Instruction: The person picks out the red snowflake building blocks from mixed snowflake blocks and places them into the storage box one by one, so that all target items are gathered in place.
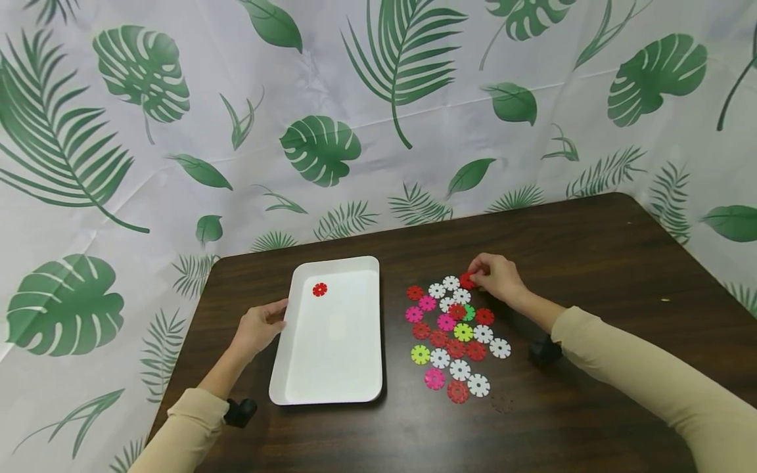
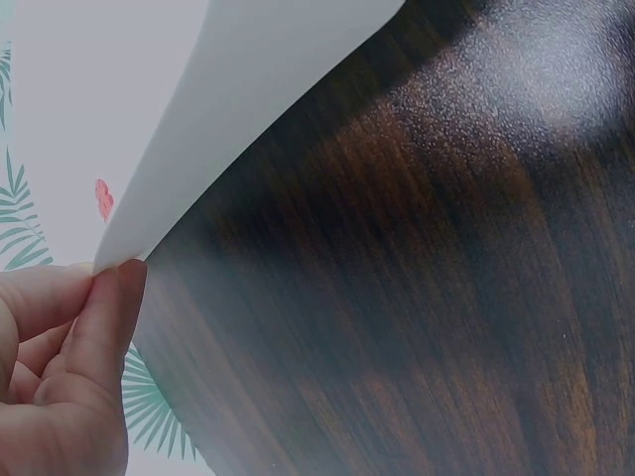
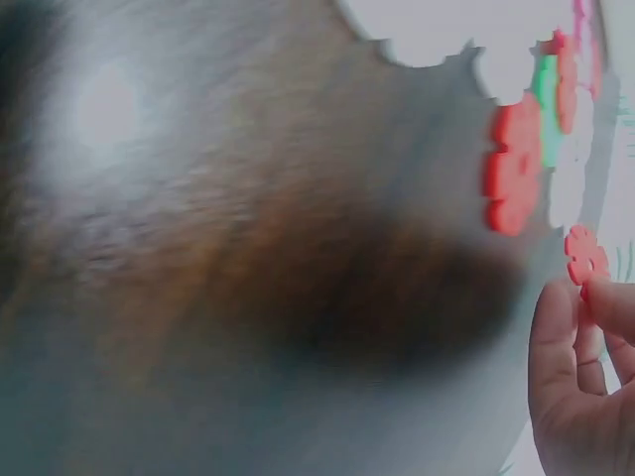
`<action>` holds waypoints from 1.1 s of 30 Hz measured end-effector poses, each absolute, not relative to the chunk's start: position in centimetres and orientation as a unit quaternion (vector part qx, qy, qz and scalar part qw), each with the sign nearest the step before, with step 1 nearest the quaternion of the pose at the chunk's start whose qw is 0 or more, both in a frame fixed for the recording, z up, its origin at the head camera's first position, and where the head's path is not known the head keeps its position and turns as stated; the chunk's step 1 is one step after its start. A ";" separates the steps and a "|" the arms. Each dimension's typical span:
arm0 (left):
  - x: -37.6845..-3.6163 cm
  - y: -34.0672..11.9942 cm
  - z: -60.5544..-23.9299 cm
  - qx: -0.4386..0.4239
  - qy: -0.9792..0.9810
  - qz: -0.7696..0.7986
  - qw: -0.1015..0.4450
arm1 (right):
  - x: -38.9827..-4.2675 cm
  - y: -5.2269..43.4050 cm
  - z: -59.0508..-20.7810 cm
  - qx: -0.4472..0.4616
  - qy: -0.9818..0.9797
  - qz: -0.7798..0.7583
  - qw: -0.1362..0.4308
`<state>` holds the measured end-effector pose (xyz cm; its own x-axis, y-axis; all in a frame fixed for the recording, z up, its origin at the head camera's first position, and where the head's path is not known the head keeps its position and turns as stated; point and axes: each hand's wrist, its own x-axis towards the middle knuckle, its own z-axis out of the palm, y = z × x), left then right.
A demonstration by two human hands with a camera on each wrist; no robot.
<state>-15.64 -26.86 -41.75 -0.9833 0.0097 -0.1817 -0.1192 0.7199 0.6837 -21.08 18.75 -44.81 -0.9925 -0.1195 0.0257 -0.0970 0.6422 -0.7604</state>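
left hand (image 1: 258,326): I see it on the left rim of the tray (image 1: 331,368). In the left wrist view thumb and fingers (image 2: 104,317) pinch the thin white edge (image 2: 198,149).
tray: white, shallow, rectangular, flat on the dark table (image 1: 591,249), left of the pile. Looks like thin light plastic that may flex, so I'd hold it by the rim.
disc in tray (image 1: 320,289): one red toothed disc, near the far left corner, apart from the walls.
pile (image 1: 455,335): loose flat spread of toothed discs just right of the tray; red, white, pink, yellow-green and one green. Several touch or overlap.
red disc (image 1: 467,280): at the far edge of the pile, under my right fingertips. In the right wrist view the disc (image 3: 583,254) sits at the fingertips, edge showing.
right hand (image 1: 498,277): fingers curled, tips closed on the red disc. I can't tell if it's lifted clear of the table.
handling: I judge the discs small, stiff, very light and smooth. They lie flat, so they're hard to get under. I'd pinch across the notched rim or tip one up on edge first.
backdrop (image 1: 378,98): white sheet with green leaf print behind the table.
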 end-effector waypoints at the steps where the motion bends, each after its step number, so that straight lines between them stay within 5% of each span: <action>1: -15.6 -26.9 -41.7 -0.029 0.923 0.374 0.087 | -21.1 18.6 -44.6 -0.057 0.902 -0.427 0.015; 14: -15.6 -27.1 -41.9 -0.028 0.921 0.379 0.081 | -21.6 12.9 -41.4 -0.067 0.832 -0.546 0.075; 33: -15.6 -27.0 -41.8 -0.027 0.919 0.384 0.082 | -21.9 -3.1 -40.2 -0.028 0.750 -0.640 0.166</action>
